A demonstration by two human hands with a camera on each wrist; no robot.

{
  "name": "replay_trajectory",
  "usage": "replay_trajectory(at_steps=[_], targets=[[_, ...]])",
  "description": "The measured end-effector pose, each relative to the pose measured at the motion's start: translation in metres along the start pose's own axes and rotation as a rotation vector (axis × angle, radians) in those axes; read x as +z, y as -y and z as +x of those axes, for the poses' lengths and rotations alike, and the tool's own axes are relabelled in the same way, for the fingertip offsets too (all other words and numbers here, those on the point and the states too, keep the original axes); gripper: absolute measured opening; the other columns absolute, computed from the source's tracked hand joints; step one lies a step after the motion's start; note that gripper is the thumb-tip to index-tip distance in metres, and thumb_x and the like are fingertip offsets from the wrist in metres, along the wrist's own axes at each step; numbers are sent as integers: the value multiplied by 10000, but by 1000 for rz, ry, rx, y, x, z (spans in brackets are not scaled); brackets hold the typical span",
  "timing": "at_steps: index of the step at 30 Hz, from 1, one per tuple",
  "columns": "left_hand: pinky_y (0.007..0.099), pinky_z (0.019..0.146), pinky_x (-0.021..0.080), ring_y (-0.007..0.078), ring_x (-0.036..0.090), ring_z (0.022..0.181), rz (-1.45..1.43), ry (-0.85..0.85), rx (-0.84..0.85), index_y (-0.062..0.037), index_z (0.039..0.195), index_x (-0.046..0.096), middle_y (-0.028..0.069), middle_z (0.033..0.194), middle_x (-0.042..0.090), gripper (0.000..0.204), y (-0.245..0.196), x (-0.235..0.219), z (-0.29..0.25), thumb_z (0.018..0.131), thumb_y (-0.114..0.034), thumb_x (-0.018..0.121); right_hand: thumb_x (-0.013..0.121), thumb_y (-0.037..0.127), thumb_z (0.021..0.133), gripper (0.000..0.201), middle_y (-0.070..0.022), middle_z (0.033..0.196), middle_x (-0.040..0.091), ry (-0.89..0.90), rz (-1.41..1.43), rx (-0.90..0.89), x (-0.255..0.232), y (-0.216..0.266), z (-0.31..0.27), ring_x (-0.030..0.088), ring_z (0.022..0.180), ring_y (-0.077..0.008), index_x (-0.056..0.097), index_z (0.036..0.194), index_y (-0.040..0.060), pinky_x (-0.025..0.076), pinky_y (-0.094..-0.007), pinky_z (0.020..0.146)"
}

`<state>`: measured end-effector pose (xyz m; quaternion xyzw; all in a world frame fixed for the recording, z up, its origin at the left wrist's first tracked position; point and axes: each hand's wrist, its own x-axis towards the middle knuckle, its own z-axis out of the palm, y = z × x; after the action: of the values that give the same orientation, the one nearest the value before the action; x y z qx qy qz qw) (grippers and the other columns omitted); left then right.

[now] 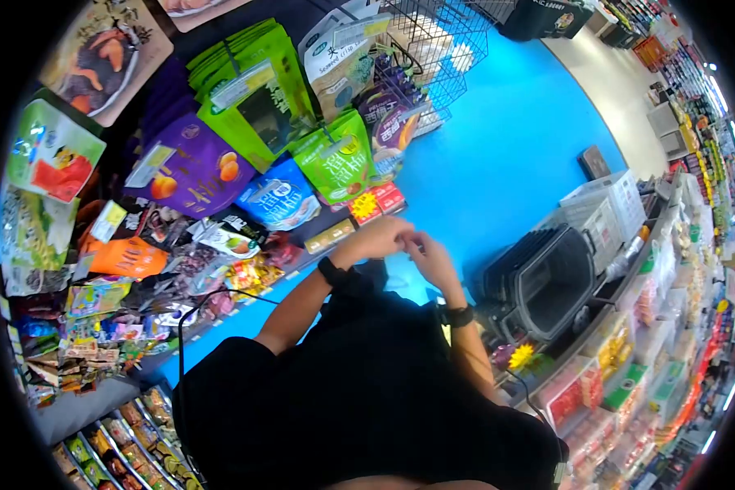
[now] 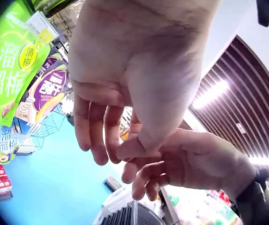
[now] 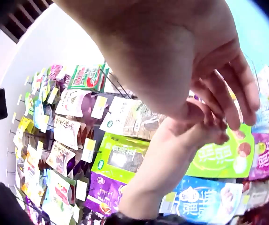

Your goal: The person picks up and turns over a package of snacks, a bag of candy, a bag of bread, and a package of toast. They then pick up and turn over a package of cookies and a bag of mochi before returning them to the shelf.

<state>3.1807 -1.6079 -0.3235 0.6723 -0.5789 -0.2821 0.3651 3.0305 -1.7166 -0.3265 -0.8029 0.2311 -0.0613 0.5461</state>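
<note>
In the head view the left hand (image 1: 377, 238) and right hand (image 1: 433, 263) meet in front of the body, their fingers touching. The left wrist view has the left hand (image 2: 134, 70) large, its fingers loosely bent, with the thumb and fingertips against the fingers of the right hand (image 2: 195, 157). From the right wrist view, the right hand (image 3: 172, 61) hangs over the left hand (image 3: 172, 145), thumb and fingers meeting there. No object shows between them. Both wrists wear dark bands.
Hanging snack bags, among them a green one (image 1: 335, 159) and a purple one (image 1: 192, 167), fill the left side. A black basket (image 1: 547, 282) stands at the right beside a white crate (image 1: 604, 204). Packaged goods line the far right, and blue floor (image 1: 514, 139) lies ahead.
</note>
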Motion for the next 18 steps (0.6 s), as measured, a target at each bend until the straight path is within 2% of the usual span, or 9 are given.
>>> replay_trajectory(at_steps=[2,3,4,6,8,11,14,16,18], targets=[[392,677,471,320,600,801,-16,-48,-138,-30,871,571,129,847,606,118,16,-10,11,763,-73,593,600,215,891,254,-201,863,669,61,29,66,1,10,20,660,760,-339,582,1033,5,507,-394,674],[392,677,471,320,600,801,-37,-61,-144,-30,871,571,129,847,606,118,26,-14,13,763,-73,593,606,214,882,258,-189,863,672,152,-63,46,-4,23,29,657,762,-341,576,1044,15,504,-406,678],[395,680,471,321,603,803,-27,-115,-147,-29,862,569,128,842,608,107,36,-15,14,765,-72,588,606,214,882,258,-189,863,672,172,-77,56,-5,20,40,657,762,-341,576,1044,15,504,-406,678],[404,683,472,322,607,803,-26,-196,-158,-31,851,573,133,830,614,93,58,-15,10,774,-83,579,611,237,878,278,-177,865,676,398,-235,-34,-2,5,58,650,764,-349,577,1050,21,496,-423,680],[411,690,471,323,606,803,17,-167,-255,-37,862,581,136,831,616,109,78,-23,-1,776,-104,583,615,281,877,290,-167,880,678,471,-310,-33,6,-10,74,642,802,-361,599,1037,39,494,-429,704],[421,686,466,332,605,807,131,-171,-430,-42,875,585,149,839,619,125,97,-42,-21,769,-107,584,624,277,888,300,-126,917,680,622,-210,-20,0,7,98,658,786,-263,605,1084,51,510,-366,695],[438,681,463,348,599,805,174,-236,-463,-53,837,571,151,811,613,91,108,-49,-35,759,-100,570,623,266,891,288,-134,911,679,533,-44,5,2,-2,126,659,780,-259,604,1074,46,512,-363,700],[434,686,460,349,594,795,214,-162,-553,-48,819,565,150,792,602,78,106,-49,-34,751,-84,576,609,253,881,286,-171,887,674,399,-83,-63,-6,12,140,653,828,-327,597,1042,17,511,-390,701],[429,687,462,350,595,803,261,-84,-599,-46,804,571,147,806,612,62,102,-52,-20,745,-62,571,597,260,886,293,-182,878,671,393,-94,-132,-14,-9,154,647,825,-346,592,1025,2,509,-409,695]])
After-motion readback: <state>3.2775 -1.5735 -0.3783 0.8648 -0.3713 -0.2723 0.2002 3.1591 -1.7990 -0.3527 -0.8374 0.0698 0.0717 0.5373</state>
